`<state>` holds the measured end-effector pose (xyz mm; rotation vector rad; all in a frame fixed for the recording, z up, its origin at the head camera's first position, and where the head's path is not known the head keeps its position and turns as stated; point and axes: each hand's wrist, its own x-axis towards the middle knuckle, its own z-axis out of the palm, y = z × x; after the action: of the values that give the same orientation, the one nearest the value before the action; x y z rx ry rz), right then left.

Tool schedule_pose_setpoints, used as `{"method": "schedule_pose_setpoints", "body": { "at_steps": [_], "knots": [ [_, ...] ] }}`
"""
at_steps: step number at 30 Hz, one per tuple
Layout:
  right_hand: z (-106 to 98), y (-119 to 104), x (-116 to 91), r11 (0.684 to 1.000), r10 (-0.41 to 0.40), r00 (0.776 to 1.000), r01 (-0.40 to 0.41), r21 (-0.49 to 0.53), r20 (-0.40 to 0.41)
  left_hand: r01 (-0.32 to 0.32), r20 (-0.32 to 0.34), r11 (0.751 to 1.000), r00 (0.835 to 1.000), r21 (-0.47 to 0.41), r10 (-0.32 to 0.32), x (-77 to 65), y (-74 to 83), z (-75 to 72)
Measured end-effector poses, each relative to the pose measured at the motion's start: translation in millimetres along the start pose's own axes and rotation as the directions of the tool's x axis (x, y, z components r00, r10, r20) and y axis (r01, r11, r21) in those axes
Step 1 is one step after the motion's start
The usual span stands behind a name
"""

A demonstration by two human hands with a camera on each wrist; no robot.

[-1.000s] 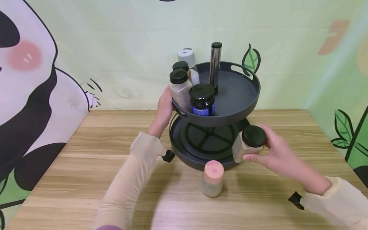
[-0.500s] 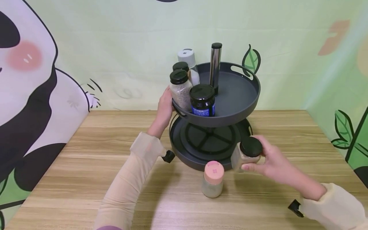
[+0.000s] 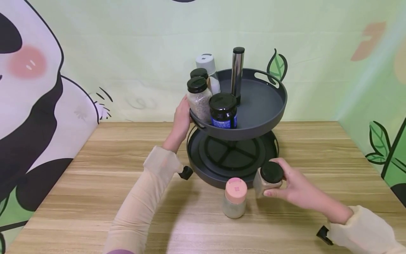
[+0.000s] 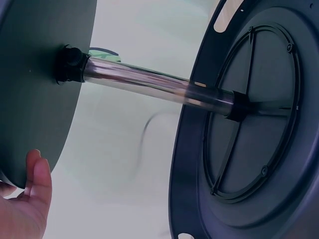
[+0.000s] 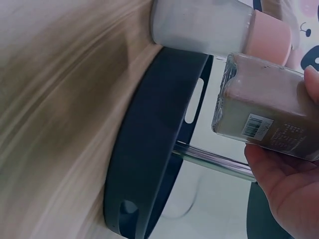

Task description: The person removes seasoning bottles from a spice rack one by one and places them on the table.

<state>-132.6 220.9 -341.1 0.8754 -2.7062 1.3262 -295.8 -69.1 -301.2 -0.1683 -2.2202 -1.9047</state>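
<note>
My right hand (image 3: 295, 188) grips a square spice jar (image 3: 261, 183) with a black lid and pale brown powder. In the right wrist view the jar (image 5: 266, 107) shows a barcode label, and its base is off the wood. My left hand (image 3: 182, 118) holds the left edge of the upper tray (image 3: 253, 132) of a dark grey two-tier turntable rack; the left wrist view shows fingers (image 4: 42, 179) curled at its edge. A round jar with a pink lid (image 3: 236, 192) stands on the table, just left of the held jar.
On the upper tray stand a black-lidded jar of coarse grains (image 3: 200, 102), a dark jar with a blue label (image 3: 223, 111), a white-capped bottle (image 3: 206, 63) and another black-lidded jar (image 3: 200, 73). A metal post (image 3: 237, 76) rises there. The lower tray (image 3: 206, 176) sits on the wooden table (image 3: 120, 169).
My right hand has moved the spice jar down and slightly left, from over the lower tray's right rim to beside the pink-lidded jar. My left hand stays on the upper tray.
</note>
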Motion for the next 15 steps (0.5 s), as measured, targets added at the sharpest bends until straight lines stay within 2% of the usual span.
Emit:
{"method": "schedule_pose_setpoints", "body": {
  "at_steps": [9,15],
  "knots": [
    [4,2,0,0.996,0.086,0.996,-0.085,-0.033,0.017,0.0,-0.007,1.0,1.0,0.022,0.0,-18.7,24.1,0.7],
    [8,5,0,0.996,0.087,0.996,-0.087,-0.019,0.034,0.005,-0.002,1.0,1.0,0.009,-0.005,-19.9,26.2,0.5]
  ]
}}
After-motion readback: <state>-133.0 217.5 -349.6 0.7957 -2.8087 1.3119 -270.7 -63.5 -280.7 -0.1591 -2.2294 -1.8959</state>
